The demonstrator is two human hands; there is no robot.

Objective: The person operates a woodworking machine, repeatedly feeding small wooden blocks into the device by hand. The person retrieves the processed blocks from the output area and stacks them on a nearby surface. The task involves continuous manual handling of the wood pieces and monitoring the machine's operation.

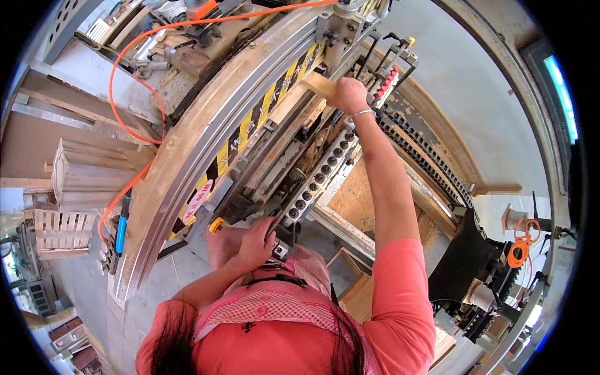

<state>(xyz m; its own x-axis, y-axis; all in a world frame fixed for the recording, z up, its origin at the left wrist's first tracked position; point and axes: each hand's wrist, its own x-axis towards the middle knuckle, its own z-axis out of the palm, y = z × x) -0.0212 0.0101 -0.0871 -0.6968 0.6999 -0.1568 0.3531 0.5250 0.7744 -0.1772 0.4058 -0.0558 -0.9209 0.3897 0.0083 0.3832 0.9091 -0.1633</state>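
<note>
My right hand (350, 97), at the end of an outstretched arm, is closed on the end of a pale wooden board (320, 85). Another pale wood piece (290, 104) meets it at an angle and lies over the machine bed. Close to my body, my left hand (255, 243) has its fingers curled against the near end of a metal rail (299, 205) with a row of round dark holes. What lies under those fingers is partly hidden.
A long curved-looking machine beam (187, 150) with yellow-black striped tape runs along the left. An orange hose (112, 81) loops over it, and a blue air gun (122, 226) hangs there. Red knobs (387, 82) stand beyond my right hand. Sawdust (356, 194) covers a panel below.
</note>
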